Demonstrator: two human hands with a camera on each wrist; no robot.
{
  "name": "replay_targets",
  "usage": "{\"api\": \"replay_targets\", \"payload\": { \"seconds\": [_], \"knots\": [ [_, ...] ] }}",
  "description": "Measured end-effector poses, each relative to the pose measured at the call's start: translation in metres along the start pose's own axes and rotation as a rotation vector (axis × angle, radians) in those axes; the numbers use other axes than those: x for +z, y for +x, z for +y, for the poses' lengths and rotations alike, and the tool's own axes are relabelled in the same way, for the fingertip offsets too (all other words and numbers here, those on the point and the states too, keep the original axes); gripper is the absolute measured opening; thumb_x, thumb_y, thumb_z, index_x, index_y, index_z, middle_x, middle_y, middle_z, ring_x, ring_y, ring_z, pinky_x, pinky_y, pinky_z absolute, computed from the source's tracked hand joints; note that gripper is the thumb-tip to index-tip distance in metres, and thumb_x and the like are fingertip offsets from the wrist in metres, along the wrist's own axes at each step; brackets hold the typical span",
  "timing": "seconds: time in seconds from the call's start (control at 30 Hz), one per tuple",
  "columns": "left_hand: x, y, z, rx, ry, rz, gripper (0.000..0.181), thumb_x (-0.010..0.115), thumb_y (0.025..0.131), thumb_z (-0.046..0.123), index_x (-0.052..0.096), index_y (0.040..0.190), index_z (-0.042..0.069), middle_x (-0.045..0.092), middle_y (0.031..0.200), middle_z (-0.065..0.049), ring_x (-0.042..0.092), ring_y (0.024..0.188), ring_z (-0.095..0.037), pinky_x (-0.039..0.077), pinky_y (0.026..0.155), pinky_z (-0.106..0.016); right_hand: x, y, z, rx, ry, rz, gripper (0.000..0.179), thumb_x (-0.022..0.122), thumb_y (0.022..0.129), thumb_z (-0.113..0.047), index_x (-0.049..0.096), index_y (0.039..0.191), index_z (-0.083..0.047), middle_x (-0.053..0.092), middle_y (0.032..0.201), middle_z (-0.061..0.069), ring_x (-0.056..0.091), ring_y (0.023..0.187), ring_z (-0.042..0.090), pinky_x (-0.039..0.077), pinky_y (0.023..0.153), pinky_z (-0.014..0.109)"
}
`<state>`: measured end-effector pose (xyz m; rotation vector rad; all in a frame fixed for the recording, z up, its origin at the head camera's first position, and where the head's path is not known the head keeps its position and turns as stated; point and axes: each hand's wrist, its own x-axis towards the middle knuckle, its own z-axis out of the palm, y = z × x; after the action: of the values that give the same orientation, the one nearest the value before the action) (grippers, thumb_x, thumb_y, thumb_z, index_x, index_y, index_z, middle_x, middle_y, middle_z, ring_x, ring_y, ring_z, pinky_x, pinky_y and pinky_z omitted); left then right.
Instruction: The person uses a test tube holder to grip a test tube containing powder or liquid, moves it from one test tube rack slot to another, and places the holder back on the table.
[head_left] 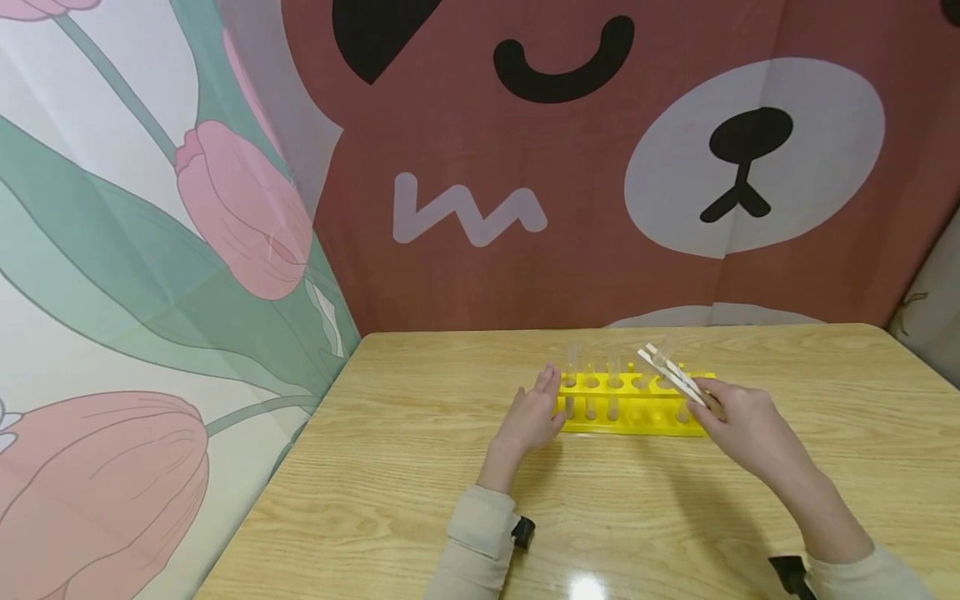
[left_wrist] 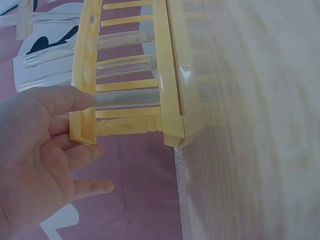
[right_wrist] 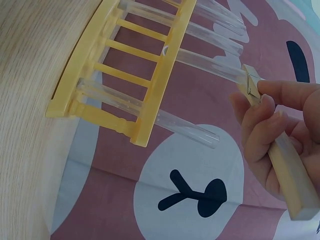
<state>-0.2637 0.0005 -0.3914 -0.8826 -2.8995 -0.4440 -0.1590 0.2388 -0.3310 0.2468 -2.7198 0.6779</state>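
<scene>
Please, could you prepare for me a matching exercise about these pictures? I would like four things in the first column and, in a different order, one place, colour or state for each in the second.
Things:
1. rack
2. clip
3. table
4. left hand

Places, colours, states:
A. under the rack
B. at the rack's left end, touching it
C. yellow, with tubes standing in it
D. held in the right hand

Right pairs: 1-C, 2-D, 3-A, 4-B
</scene>
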Motion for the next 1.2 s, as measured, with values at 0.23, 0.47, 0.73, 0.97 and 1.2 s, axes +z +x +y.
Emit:
{"api": "replay_targets", "payload": {
  "seconds": [0.23, 0.47, 0.73, 0.97, 1.2],
  "knots": [
    [0.0006, -0.0005, -0.0003, 0.006, 0.006, 0.004, 0.062, 0.054, 0.090, 0.020, 0.024, 0.140, 0.000, 0.017, 0.146, -0.012, 0.018, 0.132, -0.019, 0.027, 0.099, -0.048, 0.0002, -0.0002, 0.0001, 0.014, 0.002, -0.012, 0.032, 0.056, 0.087, -0.011, 0.053, 0.110, 0.011, 0.037, 0.052, -0.001, 0.031, 0.044, 0.013, 0.027, 0.038, 0.023],
    [0.0008, -0.0002, -0.0005, 0.010, 0.012, 0.010, 0.061, 0.054, 0.090, 0.020, 0.025, 0.139, -0.001, 0.018, 0.146, -0.014, 0.020, 0.131, -0.020, 0.028, 0.098, -0.049, 0.0006, -0.0001, 0.0001, 0.026, 0.000, -0.034, 0.035, 0.055, 0.088, -0.012, 0.052, 0.112, 0.013, 0.038, 0.053, 0.000, 0.032, 0.044, 0.013, 0.028, 0.038, 0.023],
    [0.0000, -0.0002, 0.0000, 0.004, 0.009, 0.004, 0.062, 0.055, 0.089, 0.020, 0.025, 0.139, -0.001, 0.017, 0.146, -0.013, 0.018, 0.132, -0.019, 0.027, 0.099, -0.048, 0.0004, 0.0001, -0.0011, 0.024, 0.003, -0.038, 0.035, 0.055, 0.088, -0.012, 0.051, 0.112, 0.013, 0.039, 0.053, 0.000, 0.033, 0.044, 0.013, 0.028, 0.038, 0.023],
    [-0.0008, 0.0003, 0.0004, 0.001, 0.004, 0.001, 0.061, 0.055, 0.089, 0.020, 0.026, 0.139, -0.001, 0.018, 0.146, -0.012, 0.019, 0.132, -0.019, 0.026, 0.099, -0.048, 0.0003, -0.0001, -0.0013, 0.026, 0.003, -0.037, 0.035, 0.056, 0.088, -0.012, 0.052, 0.112, 0.013, 0.040, 0.054, 0.000, 0.033, 0.044, 0.013, 0.029, 0.038, 0.023],
    [-0.0006, -0.0005, 0.0003, 0.006, -0.013, 0.005, 0.061, 0.055, 0.089, 0.019, 0.026, 0.139, -0.001, 0.018, 0.146, -0.013, 0.019, 0.132, -0.019, 0.027, 0.099, -0.049, 0.0000, 0.0001, -0.0011, 0.026, 0.000, -0.036, 0.034, 0.056, 0.088, -0.011, 0.052, 0.112, 0.013, 0.040, 0.055, 0.000, 0.033, 0.045, 0.013, 0.029, 0.038, 0.023]
  ]
}}
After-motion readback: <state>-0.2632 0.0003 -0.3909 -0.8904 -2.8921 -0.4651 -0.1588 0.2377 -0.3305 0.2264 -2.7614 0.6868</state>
